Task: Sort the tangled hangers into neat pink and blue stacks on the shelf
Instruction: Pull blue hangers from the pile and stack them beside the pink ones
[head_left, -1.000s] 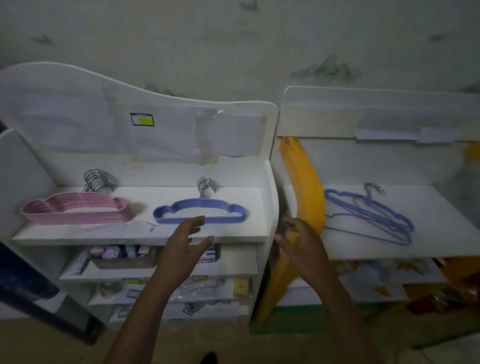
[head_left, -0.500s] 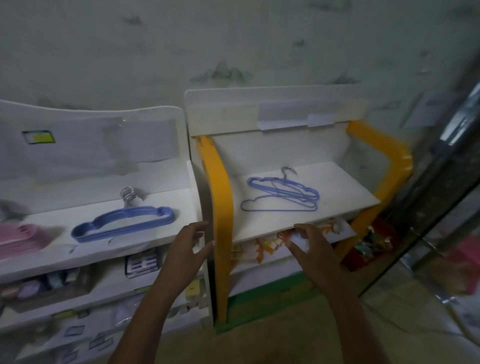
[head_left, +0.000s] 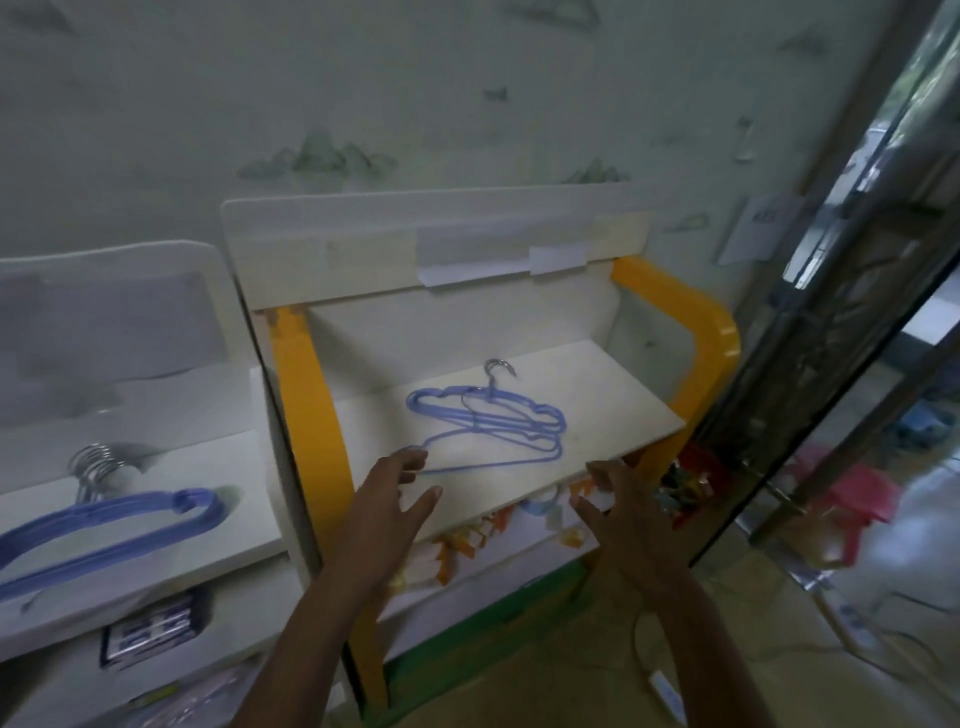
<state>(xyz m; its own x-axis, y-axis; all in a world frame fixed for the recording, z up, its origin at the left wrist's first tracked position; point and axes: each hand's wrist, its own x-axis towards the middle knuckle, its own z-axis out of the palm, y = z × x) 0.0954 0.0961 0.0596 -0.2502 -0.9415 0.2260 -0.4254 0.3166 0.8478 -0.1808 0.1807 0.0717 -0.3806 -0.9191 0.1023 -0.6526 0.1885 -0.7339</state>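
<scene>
Pale wall (head_left: 415, 104) with faint grey mountain-like marks behind everything; a dark metal door frame (head_left: 852, 322) runs diagonally down the right side.

Right shelf unit (head_left: 597, 415): white top board, white back panel with taped paper strips, yellow side supports (head_left: 311, 426). Left shelf unit (head_left: 156, 525): white, standing just beside the right one, partly cut off by the frame edge.

Tangled blue hangers (head_left: 493, 426): a few thin blue hangers overlapping on the top board of the right unit, near its middle, one steel hook pointing toward the back panel. Count not certain, outlines cross.

Stacked blue hangers (head_left: 104, 530): thicker-looking pile lying flat on the left unit's top board, hooks bunched at the back. Pink stack is out of frame.

Lower tier of right unit: small orange and white items (head_left: 467, 540), blurred, not identifiable.

Left hand (head_left: 387, 512): fingers spread, holding nothing, fingertips at the near-left end of the tangle; contact with the lowest hanger cannot be confirmed. Right hand (head_left: 621, 525): fingers loosely spread and slightly bent, holding nothing, at the front edge of the right unit's board, apart from the hangers.
</scene>
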